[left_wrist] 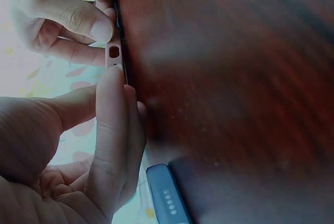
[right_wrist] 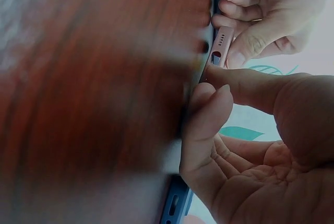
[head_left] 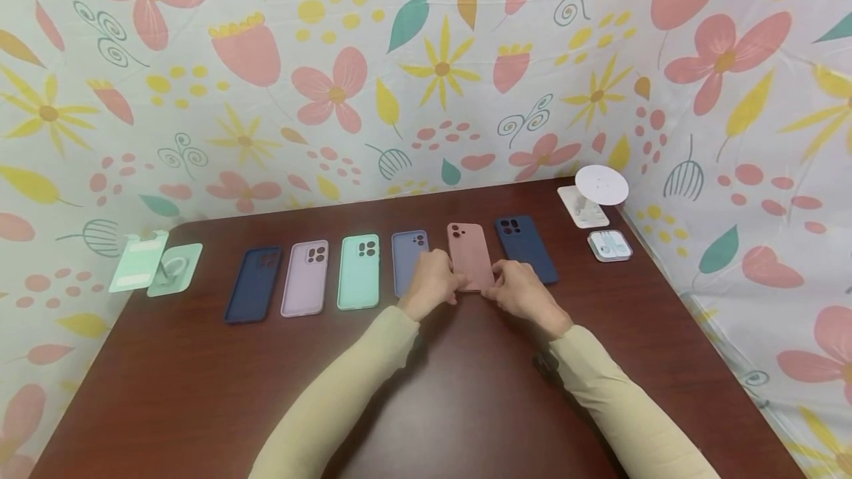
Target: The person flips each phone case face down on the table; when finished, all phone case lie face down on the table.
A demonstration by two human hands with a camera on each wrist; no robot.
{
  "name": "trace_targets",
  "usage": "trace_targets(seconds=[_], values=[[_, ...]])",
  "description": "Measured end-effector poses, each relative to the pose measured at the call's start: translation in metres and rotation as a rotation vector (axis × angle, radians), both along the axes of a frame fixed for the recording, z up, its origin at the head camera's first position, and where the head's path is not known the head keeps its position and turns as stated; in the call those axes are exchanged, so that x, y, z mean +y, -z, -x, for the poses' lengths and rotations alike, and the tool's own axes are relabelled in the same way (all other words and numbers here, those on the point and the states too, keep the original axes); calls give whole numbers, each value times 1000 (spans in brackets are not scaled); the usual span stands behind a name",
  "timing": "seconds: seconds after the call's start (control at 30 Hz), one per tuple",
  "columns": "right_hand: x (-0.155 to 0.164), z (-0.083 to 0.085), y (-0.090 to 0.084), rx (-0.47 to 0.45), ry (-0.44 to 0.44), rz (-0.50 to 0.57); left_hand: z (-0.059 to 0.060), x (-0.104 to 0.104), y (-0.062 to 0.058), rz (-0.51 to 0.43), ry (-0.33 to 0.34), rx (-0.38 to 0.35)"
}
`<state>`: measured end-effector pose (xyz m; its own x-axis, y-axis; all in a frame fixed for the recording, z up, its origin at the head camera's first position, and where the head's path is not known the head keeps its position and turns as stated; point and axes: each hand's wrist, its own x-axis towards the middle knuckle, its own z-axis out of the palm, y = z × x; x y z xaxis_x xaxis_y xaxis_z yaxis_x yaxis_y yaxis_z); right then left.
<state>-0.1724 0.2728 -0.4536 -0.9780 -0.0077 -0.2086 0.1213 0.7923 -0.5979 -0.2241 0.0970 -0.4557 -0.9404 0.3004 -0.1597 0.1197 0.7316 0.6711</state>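
Observation:
A pink phone case [head_left: 470, 253] lies back side up on the dark wooden table [head_left: 452, 390]. My left hand [head_left: 434, 283] pinches its lower left corner. At the lower right corner, my right hand [head_left: 526, 290] holds it between thumb and fingers. Both wrist views show the bottom edge of the pink case [right_wrist: 222, 39] between the two hands, with its port opening and speaker holes. To its left lies a slate-blue phone case [head_left: 402, 261], partly hidden behind my left hand. A dark blue phone case [head_left: 530, 248] is just beyond my right hand.
Further left in the row are mint [head_left: 359, 276], lilac [head_left: 304, 279] and navy [head_left: 251, 287] phone cases. A mint folding stand [head_left: 176, 272] stands at the left edge. At the back right are a white stand [head_left: 601, 187] and a small clear box with white earphones [head_left: 609, 245]. Patterned cloth hangs behind.

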Motion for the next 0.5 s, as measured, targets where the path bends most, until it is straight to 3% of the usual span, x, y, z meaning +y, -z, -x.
trace_targets(seconds=[0.3,0.5], values=[[22,29,54,41,0,-41,0,1,0,13,4,14],[29,36,68,90,-21,-59,0,2,1,11,19,33]])
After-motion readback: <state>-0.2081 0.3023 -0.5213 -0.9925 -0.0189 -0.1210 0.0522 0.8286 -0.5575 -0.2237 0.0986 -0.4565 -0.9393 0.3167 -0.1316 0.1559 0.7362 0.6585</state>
